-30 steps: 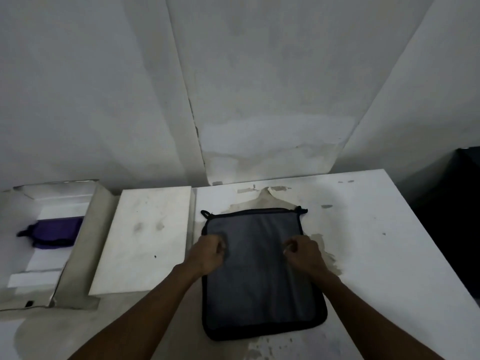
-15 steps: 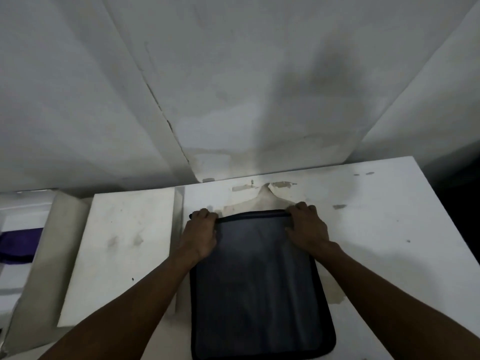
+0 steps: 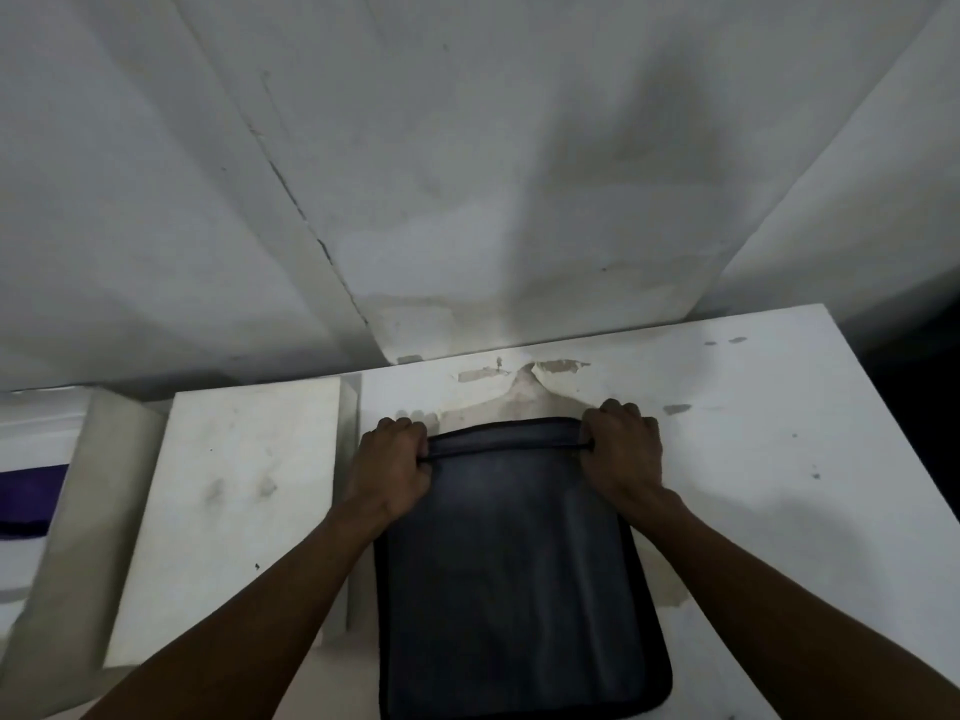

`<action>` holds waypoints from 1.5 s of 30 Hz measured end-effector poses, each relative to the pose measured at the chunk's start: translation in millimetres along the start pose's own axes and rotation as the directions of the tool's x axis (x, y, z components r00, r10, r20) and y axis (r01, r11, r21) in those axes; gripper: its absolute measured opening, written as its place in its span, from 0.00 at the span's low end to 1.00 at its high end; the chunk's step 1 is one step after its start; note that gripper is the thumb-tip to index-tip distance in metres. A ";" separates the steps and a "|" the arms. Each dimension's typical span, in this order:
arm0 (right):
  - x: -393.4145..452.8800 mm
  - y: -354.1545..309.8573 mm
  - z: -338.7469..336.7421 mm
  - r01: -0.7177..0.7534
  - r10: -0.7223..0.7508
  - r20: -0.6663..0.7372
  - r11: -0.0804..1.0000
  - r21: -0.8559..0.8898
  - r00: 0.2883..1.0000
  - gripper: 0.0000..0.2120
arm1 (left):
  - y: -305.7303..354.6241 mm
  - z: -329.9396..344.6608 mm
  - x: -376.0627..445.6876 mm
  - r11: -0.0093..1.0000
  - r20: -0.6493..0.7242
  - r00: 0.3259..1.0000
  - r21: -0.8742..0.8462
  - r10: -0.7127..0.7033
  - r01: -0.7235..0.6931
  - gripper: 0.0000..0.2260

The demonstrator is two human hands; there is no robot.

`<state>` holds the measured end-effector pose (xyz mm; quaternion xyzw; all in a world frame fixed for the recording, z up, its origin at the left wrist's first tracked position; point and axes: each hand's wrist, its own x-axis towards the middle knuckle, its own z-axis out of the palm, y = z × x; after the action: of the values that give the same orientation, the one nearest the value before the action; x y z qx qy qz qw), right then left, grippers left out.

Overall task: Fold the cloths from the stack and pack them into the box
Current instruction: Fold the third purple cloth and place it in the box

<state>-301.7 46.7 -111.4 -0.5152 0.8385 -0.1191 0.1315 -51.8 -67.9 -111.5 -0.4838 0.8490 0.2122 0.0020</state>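
Observation:
A dark grey cloth with a black border lies flat on the white table, its long side running toward me. My left hand grips its far left corner and my right hand grips its far right corner. The far edge is lifted and curled slightly toward me between the two hands. At the far left, the box shows one beige wall, with a purple cloth lying inside it.
A white slab or lid lies between the box and the grey cloth. A white wall rises right behind the table. The table's right edge drops off into a dark area.
Both hands moved from the cloth's middle out to its far corners and took hold of them. The far edge has begun to lift. The view has shifted forward and to the right.

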 end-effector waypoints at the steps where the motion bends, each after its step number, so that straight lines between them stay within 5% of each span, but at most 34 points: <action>1: -1.7 0.6 -2.1 0.006 -0.006 -0.003 1.000 -0.008 1.000 0.06 | 1.0 -2.2 -2.0 1.000 0.008 1.000 -0.022 0.003 -0.003 0.04; 11: -58.6 4.7 -32.7 0.110 -0.112 0.039 0.993 0.048 0.993 0.14 | 1.3 -22.8 -57.4 0.984 0.185 0.981 -0.179 0.059 -0.025 0.10; 18: -127.3 20.2 -31.0 0.170 -0.176 0.088 0.983 0.068 0.981 0.09 | 7.3 -12.0 -127.7 0.971 0.272 0.957 -0.236 0.103 -0.037 0.15; 31: -218.3 44.0 0.8 0.193 -0.192 0.267 0.981 0.026 0.944 0.15 | -5.3 38.2 -211.8 0.982 0.405 0.907 -0.185 0.120 -0.047 0.17; 37: -229.0 44.3 3.9 0.254 -0.256 0.229 0.966 0.041 0.939 0.15 | -8.2 45.7 -218.1 0.992 0.436 0.894 -0.107 0.103 -0.063 0.18; 41: -221.1 35.2 -10.4 0.185 -0.166 0.459 0.983 0.004 0.873 0.12 | 0.7 35.1 -215.3 0.997 0.522 0.850 -0.062 0.073 -0.048 0.13; 45: -204.4 30.4 -12.5 -0.014 -0.044 0.216 0.965 0.262 0.975 0.08 | 6.7 16.6 -197.7 0.993 0.280 0.958 -0.112 0.065 -0.034 0.10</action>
<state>-242.5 244.0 -89.8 -0.5096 0.7918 -0.1718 0.2895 44.5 103.4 -82.9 -0.4265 0.8394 0.3240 0.0924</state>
